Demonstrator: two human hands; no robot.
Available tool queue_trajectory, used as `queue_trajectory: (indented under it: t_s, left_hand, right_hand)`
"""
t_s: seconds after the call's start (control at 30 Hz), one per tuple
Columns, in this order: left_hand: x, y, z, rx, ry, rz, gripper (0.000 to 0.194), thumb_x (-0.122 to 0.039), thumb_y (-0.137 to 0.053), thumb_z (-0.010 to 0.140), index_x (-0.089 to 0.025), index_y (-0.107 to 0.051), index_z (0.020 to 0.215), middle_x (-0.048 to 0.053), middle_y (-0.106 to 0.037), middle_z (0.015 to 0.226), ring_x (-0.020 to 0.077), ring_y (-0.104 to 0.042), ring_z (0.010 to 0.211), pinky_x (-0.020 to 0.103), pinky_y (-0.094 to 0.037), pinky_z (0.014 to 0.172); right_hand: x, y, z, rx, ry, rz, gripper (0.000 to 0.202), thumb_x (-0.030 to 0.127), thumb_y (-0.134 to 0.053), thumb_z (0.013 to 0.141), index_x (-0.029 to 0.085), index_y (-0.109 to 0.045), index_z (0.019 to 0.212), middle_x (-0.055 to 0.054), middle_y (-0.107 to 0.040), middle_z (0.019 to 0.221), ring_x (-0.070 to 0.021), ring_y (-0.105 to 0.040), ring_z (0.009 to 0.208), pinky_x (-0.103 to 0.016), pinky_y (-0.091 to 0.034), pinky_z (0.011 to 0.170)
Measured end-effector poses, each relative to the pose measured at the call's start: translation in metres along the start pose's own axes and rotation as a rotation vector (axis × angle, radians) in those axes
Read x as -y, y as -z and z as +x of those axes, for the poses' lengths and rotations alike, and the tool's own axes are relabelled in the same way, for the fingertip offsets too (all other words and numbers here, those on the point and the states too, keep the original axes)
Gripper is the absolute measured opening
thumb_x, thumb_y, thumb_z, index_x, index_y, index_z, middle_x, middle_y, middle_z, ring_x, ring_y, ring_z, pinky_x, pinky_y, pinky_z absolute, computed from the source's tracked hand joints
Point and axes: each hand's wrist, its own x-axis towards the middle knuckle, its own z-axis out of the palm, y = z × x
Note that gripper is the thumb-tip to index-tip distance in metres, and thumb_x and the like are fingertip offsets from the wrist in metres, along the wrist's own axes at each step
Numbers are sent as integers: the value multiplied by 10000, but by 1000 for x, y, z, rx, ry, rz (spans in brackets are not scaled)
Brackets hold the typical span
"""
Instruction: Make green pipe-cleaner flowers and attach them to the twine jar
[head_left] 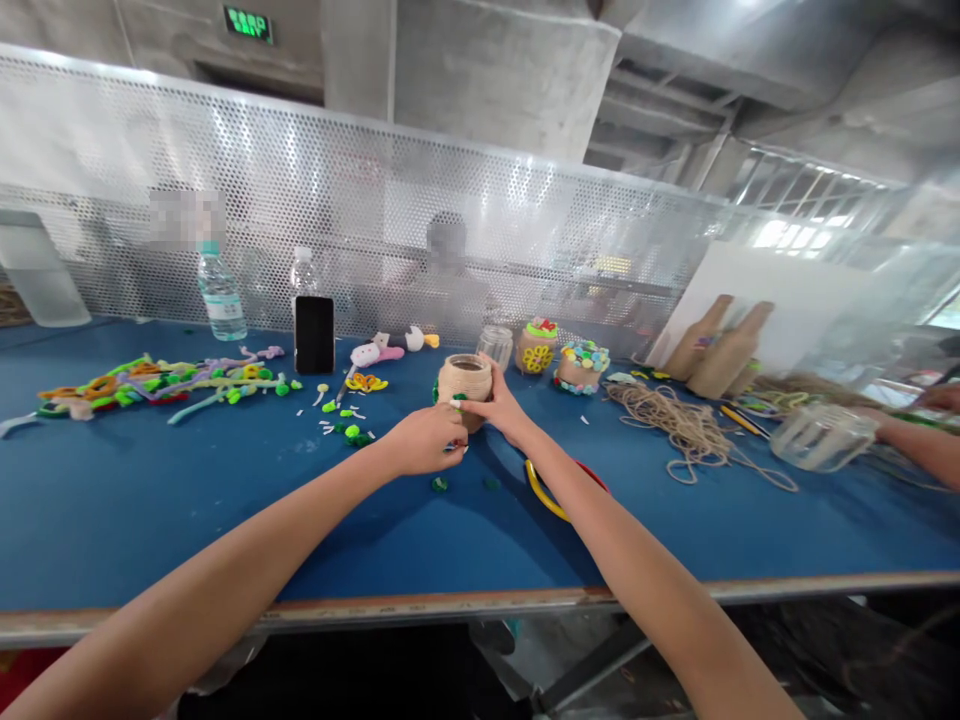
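Observation:
A twine-wrapped jar (463, 380) stands upright on the blue table in front of me, its mouth uncovered. My right hand (501, 402) is closed around the jar's right side, with the thumb across its front. Against the lower front is my left hand (429, 440), its fingers bent together; what they may hold is hidden. Dark green trim shows on the jar's left side and by my right thumb. Below the hands lies a small green pom-pom piece (439, 484). A yellow pipe cleaner (546, 494) curves beside my right forearm.
Colourful pipe cleaners (157, 385) lie in a heap at left. A phone (314, 335) stands before the bottles. Decorated jars (537, 347), loose twine (675, 415) and wrapped bottles (724, 355) are on the right, where another person's hand touches a glass jar (817, 437).

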Motion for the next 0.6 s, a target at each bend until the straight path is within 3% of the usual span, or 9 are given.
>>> queue_trajectory:
  t_s: [0.1, 0.2, 0.3, 0.4, 0.5, 0.6]
  left_hand:
    - [-4, 5, -1, -43, 17, 26, 166, -294, -559, 896, -137, -615, 886, 53, -626, 965, 179, -593, 924, 378, -498, 822]
    - [-5, 9, -1, -87, 51, 36, 170, -291, -561, 894, -128, -608, 882, 45, -622, 928, 173, -598, 885, 362, -506, 784]
    - [-5, 10, -1, -122, 108, 26, 184, -301, -560, 896, -124, -604, 873, 32, -621, 873, 160, -604, 828, 350, -510, 760]
    - [-5, 11, -1, -159, 193, -8, 197, -312, -558, 898, -120, -601, 884, 27, -619, 852, 149, -605, 781, 334, -515, 726]
    - [-4, 11, 0, -199, 287, -76, 201, -316, -553, 902, -121, -599, 907, 23, -617, 842, 136, -602, 738, 315, -520, 691]
    - [0, 10, 1, -240, 374, -176, 200, -312, -552, 905, -120, -597, 937, 24, -619, 850, 131, -603, 724, 308, -524, 679]
  right_hand:
    - [1, 3, 1, 33, 76, -28, 1043, 242, -861, 517, 317, -311, 1400, -20, -349, 1462, -247, -280, 1365, -390, -160, 1152]
    - [2, 6, 3, 66, 111, -26, 1013, 294, -839, 561, 340, -286, 1409, -20, -388, 1439, -248, -346, 1333, -396, -245, 1128]
    - [3, 6, 4, 69, 127, -27, 839, 318, -773, 680, 320, -322, 1388, -55, -454, 1387, -263, -444, 1258, -456, -335, 1068]
    - [6, 3, 3, 40, 145, -50, 517, 282, -672, 809, 222, -467, 1280, -93, -499, 1322, -274, -492, 1189, -504, -385, 1000]
    - [9, 2, 2, -15, 135, -75, 298, 261, -598, 875, 168, -551, 1154, -82, -565, 1194, -237, -565, 1053, -462, -463, 899]
    - [11, 3, 0, -76, 92, -79, 249, 261, -587, 885, 156, -566, 1110, -66, -592, 1110, -203, -599, 945, -407, -507, 815]
